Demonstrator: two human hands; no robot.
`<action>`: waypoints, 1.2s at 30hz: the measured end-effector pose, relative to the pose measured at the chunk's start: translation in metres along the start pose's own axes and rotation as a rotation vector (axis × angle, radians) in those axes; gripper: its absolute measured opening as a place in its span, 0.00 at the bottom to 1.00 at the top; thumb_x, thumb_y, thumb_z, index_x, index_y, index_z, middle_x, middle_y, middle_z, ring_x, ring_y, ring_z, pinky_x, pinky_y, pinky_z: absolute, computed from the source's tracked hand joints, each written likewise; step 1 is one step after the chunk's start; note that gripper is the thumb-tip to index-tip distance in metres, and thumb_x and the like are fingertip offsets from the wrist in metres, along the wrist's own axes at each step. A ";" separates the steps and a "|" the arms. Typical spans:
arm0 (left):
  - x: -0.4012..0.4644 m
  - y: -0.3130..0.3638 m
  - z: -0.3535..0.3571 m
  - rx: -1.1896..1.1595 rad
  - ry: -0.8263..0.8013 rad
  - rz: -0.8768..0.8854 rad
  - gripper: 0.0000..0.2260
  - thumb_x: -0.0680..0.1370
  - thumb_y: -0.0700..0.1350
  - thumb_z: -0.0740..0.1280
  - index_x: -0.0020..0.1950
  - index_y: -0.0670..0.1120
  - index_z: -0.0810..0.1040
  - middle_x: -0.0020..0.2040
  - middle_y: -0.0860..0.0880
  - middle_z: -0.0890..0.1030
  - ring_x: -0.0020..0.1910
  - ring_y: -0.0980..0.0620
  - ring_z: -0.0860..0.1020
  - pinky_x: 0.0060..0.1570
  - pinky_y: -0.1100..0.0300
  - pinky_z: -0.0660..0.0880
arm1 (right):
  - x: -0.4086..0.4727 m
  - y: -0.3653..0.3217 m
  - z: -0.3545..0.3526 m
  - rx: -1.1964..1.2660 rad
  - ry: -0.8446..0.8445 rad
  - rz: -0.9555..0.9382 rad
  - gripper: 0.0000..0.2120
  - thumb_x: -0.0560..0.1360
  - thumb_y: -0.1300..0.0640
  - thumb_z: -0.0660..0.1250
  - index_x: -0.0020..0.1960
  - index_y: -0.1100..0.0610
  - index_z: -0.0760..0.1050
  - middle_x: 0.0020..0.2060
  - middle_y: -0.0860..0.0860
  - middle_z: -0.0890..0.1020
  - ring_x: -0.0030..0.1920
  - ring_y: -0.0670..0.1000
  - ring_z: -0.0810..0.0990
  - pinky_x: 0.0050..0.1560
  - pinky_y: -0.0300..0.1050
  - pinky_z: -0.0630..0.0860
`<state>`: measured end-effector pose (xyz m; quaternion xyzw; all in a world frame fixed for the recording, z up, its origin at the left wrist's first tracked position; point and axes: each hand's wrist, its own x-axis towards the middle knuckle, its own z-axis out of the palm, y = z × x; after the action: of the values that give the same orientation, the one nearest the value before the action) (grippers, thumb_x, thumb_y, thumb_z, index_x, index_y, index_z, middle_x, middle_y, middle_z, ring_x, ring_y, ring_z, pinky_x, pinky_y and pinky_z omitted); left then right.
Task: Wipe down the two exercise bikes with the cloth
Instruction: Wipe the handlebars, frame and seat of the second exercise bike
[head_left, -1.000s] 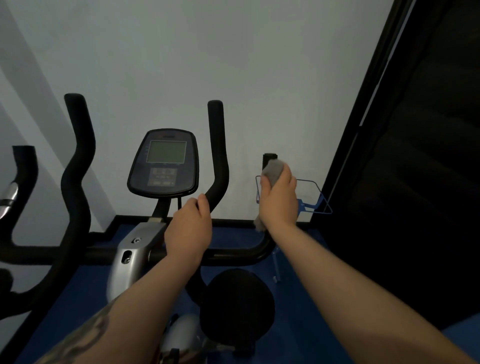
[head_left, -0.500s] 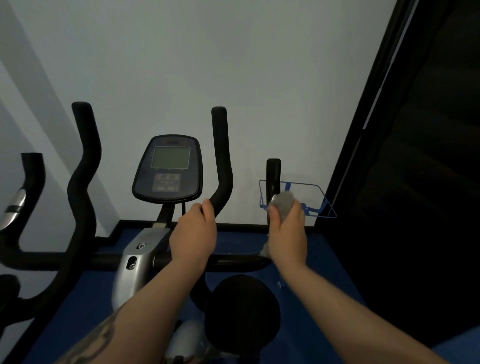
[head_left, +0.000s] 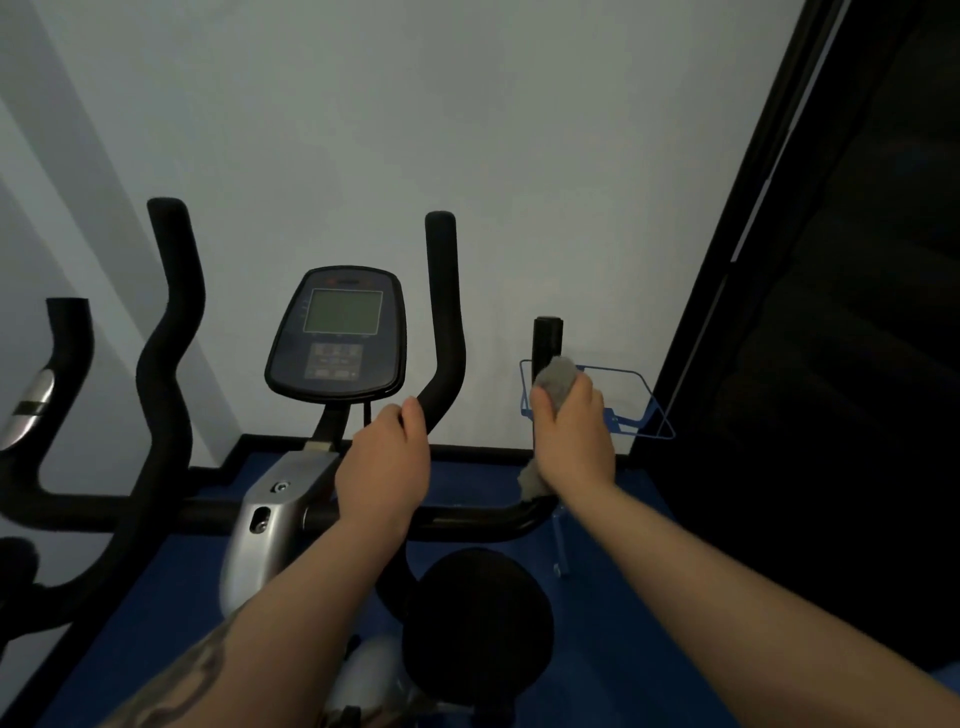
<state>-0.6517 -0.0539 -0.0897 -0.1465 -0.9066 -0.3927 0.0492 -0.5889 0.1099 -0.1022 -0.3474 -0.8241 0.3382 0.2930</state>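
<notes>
Head view: right hand (head_left: 569, 436) grips the grey cloth (head_left: 557, 382) wrapped round the bike's right outer handlebar post (head_left: 547, 338), near its top end. Left hand (head_left: 384, 467) holds the inner handlebar (head_left: 441, 332) base, steadying. Advice: keep cloth encircling, stroke full length. Versus half a second back, cloth sits higher.

The bike's console (head_left: 336, 335) stands before me, between two tall grips. My left hand (head_left: 383, 470) grips the base of the grip to its right; my right hand (head_left: 570, 434) holds the cloth (head_left: 557, 382) around the short outer post (head_left: 546, 340). A second bike (head_left: 57, 415) stands at my left, a wire rack (head_left: 644, 402) behind the post.
</notes>
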 end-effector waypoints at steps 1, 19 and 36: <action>0.000 0.000 0.000 -0.001 -0.002 -0.005 0.20 0.82 0.55 0.50 0.55 0.42 0.74 0.45 0.43 0.78 0.48 0.39 0.77 0.45 0.48 0.70 | 0.014 -0.007 -0.002 -0.018 -0.041 0.033 0.22 0.81 0.42 0.55 0.67 0.57 0.64 0.61 0.56 0.72 0.47 0.51 0.71 0.43 0.46 0.66; 0.000 0.003 -0.001 0.035 -0.027 0.040 0.14 0.82 0.47 0.49 0.50 0.43 0.71 0.43 0.44 0.77 0.42 0.43 0.76 0.43 0.42 0.76 | 0.029 -0.008 -0.004 0.155 -0.094 0.119 0.24 0.80 0.39 0.56 0.65 0.57 0.67 0.59 0.54 0.77 0.48 0.50 0.73 0.45 0.44 0.67; -0.002 0.006 -0.002 0.068 -0.028 0.026 0.11 0.82 0.45 0.51 0.54 0.42 0.71 0.44 0.43 0.76 0.43 0.42 0.76 0.40 0.47 0.73 | -0.019 0.004 -0.001 0.029 0.022 -0.004 0.23 0.79 0.42 0.61 0.67 0.55 0.64 0.60 0.53 0.72 0.48 0.49 0.72 0.38 0.44 0.67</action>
<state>-0.6486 -0.0521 -0.0846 -0.1620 -0.9180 -0.3590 0.0464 -0.5753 0.0981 -0.1096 -0.3453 -0.8165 0.3455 0.3077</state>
